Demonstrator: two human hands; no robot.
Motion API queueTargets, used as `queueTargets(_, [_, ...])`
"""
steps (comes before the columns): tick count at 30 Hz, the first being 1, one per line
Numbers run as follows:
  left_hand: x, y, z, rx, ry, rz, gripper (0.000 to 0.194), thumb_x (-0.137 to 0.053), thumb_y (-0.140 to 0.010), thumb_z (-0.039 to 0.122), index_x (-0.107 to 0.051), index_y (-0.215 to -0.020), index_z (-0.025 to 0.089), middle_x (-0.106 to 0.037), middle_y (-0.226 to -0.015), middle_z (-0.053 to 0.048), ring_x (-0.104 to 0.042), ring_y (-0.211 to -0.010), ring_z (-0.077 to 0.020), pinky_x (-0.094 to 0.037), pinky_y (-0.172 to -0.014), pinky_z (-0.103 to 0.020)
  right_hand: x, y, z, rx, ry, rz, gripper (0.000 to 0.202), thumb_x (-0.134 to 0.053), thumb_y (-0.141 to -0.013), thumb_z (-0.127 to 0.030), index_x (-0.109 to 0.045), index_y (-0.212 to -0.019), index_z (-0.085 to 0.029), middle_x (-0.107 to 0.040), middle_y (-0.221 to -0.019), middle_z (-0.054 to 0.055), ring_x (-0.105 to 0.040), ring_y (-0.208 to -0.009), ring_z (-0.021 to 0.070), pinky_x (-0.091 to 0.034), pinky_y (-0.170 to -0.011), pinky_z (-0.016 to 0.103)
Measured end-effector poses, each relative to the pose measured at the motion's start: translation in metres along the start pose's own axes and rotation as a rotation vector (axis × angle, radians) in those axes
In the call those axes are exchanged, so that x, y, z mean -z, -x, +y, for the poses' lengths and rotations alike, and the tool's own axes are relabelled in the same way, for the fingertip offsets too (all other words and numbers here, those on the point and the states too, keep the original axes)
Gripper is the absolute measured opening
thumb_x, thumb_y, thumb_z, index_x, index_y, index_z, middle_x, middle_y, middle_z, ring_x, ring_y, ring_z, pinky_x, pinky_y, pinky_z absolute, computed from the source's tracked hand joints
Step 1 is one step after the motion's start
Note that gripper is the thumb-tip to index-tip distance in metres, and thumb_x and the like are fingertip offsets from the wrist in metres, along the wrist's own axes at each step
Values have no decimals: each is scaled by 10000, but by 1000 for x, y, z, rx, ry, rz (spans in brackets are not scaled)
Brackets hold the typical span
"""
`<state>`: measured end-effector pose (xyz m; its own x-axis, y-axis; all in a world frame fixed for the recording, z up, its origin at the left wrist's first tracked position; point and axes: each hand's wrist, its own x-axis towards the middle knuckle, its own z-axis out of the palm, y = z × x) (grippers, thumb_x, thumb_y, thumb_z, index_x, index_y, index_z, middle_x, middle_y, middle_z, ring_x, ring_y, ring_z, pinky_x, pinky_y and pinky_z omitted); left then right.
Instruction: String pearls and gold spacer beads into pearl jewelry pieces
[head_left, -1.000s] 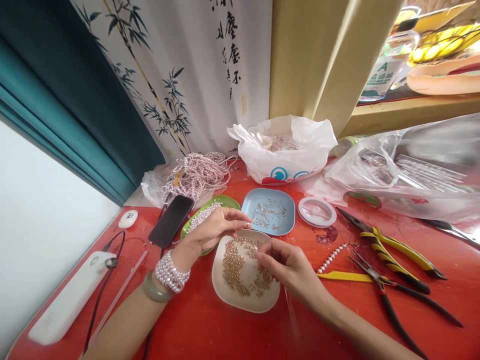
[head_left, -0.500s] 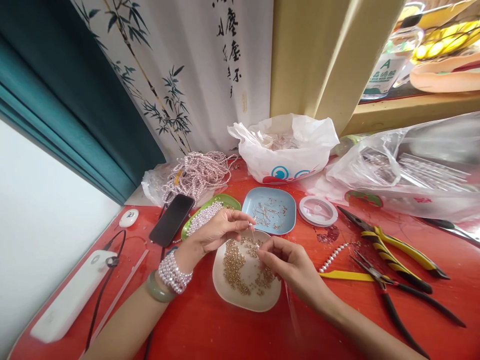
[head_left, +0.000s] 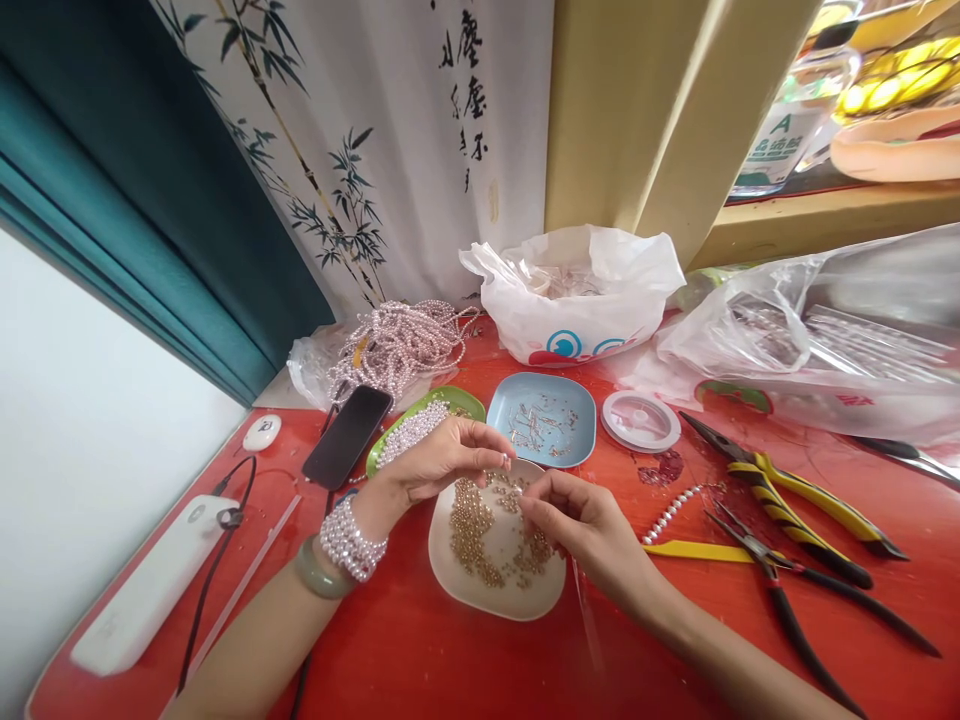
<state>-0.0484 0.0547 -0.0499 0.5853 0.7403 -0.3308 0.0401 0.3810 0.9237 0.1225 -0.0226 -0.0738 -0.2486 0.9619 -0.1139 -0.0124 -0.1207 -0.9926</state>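
Observation:
My left hand is above the cream tray, thumb and forefinger pinched on a small pale bead. A pearl bracelet and a green bangle circle that wrist. Facing it over the tray's right side, my right hand has its fingertips closed on what looks like thin clear thread; its tip is too fine to make out. A faint clear line trails below this hand. Loose gold beads lie in the tray beneath both hands.
Behind the hands sit a green tray of pearly beads and a blue tray of metal bits. Pliers and a yellow tool lie right. A phone, a power bank and bead strands are left.
The view has shifted slightly. My hands stay over the cream tray, with the left fingertips drawn closer together. The short strand seen between the hands is now hard to see.

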Motion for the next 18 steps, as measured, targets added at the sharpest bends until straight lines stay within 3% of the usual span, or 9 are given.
queueTargets(18, [1,-1,0,-73,-7,5,173,-762,-554,191,-640,-655,121,-569,-623,16,-477,-498,-48,-403,-457,-167,-1,0,-2,3,-20,30,250,-550,-772,-370,-517,-647,-156,-451,-525,-54,-382,-465,62,-299,-433,181])
